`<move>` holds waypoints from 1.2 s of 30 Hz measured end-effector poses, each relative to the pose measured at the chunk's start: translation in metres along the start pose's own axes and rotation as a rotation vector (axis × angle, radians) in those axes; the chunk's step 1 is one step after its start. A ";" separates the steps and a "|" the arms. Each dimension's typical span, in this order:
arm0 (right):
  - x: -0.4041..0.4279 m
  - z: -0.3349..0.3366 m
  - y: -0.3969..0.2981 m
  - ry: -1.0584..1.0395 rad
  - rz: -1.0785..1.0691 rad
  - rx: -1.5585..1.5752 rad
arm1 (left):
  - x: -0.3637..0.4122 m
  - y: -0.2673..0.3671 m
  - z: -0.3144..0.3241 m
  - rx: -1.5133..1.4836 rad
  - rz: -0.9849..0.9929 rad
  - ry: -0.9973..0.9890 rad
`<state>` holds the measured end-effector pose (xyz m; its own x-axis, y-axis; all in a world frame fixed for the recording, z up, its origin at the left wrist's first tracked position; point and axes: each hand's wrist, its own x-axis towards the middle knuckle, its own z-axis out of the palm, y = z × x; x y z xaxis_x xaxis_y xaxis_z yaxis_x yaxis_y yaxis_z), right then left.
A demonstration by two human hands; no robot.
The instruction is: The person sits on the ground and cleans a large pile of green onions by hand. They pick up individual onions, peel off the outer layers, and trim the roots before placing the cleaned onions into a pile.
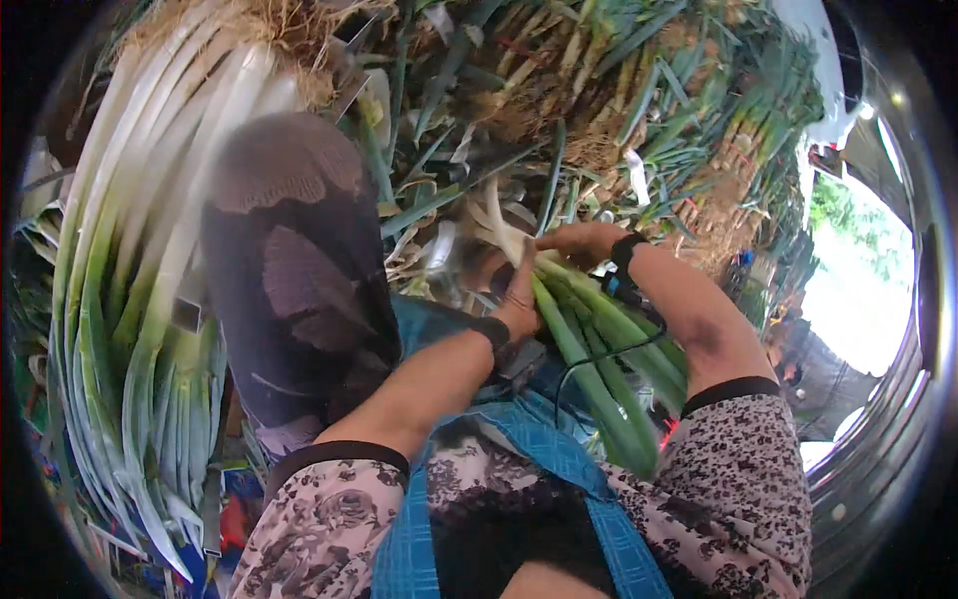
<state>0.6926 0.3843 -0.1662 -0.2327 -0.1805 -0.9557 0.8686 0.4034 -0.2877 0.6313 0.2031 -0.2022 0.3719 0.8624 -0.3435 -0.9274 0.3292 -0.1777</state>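
A small bunch of long green onions (599, 352) lies across my lap, its white ends pointing up and its green leaves running down to the right. My left hand (520, 299) grips the stalks where white turns to green, thumb pointing up. Just above and to the right, my right hand (580, 243) curls over the white part of the same bunch; its fingertips are partly hidden. A black cord (599, 361) crosses over the green leaves.
Large green onions (135, 247) with white shafts and brown roots are piled at the left, beside my raised knee (299, 262). Tied bundles (737, 161) with roots lie at the upper right. Loose leaves and peeled skins (441, 247) litter the ground beyond my hands.
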 end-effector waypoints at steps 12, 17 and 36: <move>0.010 0.050 0.057 0.000 0.243 1.214 | -0.007 0.002 0.045 0.406 -0.103 0.210; 0.026 0.073 0.060 0.244 -0.092 0.667 | 0.016 -0.003 -0.013 -0.071 -0.296 0.278; -0.162 0.180 -0.081 1.338 -0.178 0.665 | -0.015 0.007 0.097 0.259 -0.358 -0.139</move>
<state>0.7390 0.2197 0.0234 -0.2511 0.8951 -0.3683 0.7358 -0.0707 -0.6735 0.6157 0.2298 -0.1086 0.6781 0.7145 -0.1721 -0.7276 0.6857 -0.0197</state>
